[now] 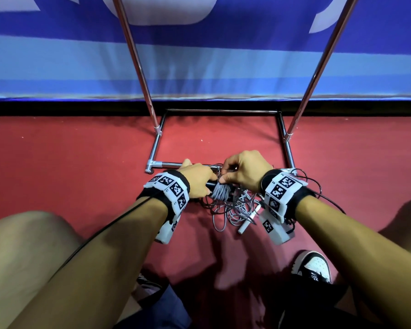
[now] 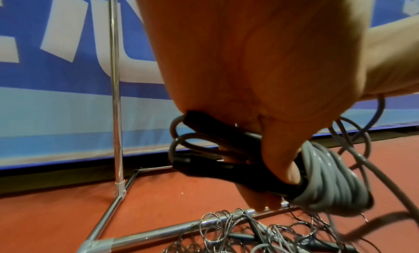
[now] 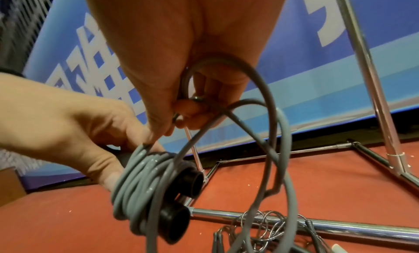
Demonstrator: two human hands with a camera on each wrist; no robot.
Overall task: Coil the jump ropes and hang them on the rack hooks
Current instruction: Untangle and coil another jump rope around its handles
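Note:
A jump rope with two black handles (image 2: 217, 169) is held above the red floor. Its grey cord (image 1: 220, 191) is wound in several turns round the handles' ends (image 3: 192, 181). My left hand (image 1: 199, 180) grips both handles side by side. My right hand (image 1: 227, 175) sits just right of the coil and pinches a free loop of the grey cord (image 3: 267, 131) between thumb and fingers (image 3: 188, 108); a small metal piece shows at the pinch. A tangle of other ropes (image 1: 235, 210) lies on the floor beneath, with a white handle (image 1: 247, 222).
The chrome rack's base frame (image 1: 156, 141) stands on the red carpet right ahead, its two uprights (image 1: 133, 51) rising out of view; no hooks show. A blue banner (image 1: 57, 67) backs it. My knees and a black-and-white shoe (image 1: 313, 267) are close below.

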